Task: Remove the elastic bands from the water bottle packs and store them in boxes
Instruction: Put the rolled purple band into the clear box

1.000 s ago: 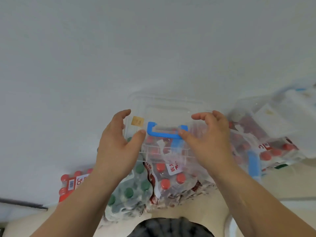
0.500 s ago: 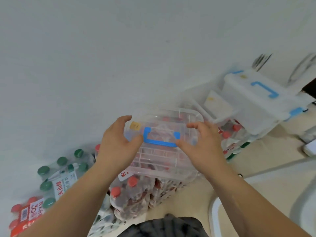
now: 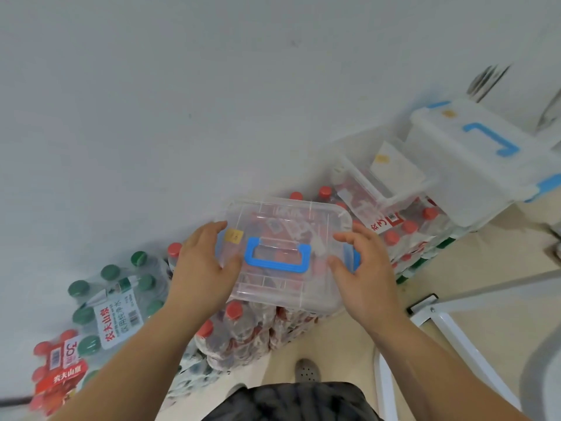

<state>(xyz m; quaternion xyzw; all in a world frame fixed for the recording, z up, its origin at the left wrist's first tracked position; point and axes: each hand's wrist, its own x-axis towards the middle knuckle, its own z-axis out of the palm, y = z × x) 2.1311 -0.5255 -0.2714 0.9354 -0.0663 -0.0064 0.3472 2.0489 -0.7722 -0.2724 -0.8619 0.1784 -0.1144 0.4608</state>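
Note:
A clear plastic box (image 3: 291, 217) with a blue handle (image 3: 277, 259) on its lid is held between both hands above packs of bottles. My left hand (image 3: 203, 271) grips its left side, thumb on the lid. My right hand (image 3: 364, 275) grips its right side by a blue latch. Under the box lies a shrink-wrapped pack of red-capped bottles (image 3: 239, 332). A green-capped pack (image 3: 115, 299) lies to the left and another red-capped pack (image 3: 57, 372) at far left. No elastic band is visible.
More red-capped packs (image 3: 406, 235) lie at right under an open clear box (image 3: 382, 177) and a white lidded box (image 3: 473, 159) with blue handle. A white wall rises behind. A white metal frame (image 3: 449, 335) stands at lower right on the beige floor; my shoe (image 3: 306, 370) shows below.
The view has swung left and down; the clear box stays between both hands, now lower and closer over the red-capped pack. The green pack and white box have come into view.

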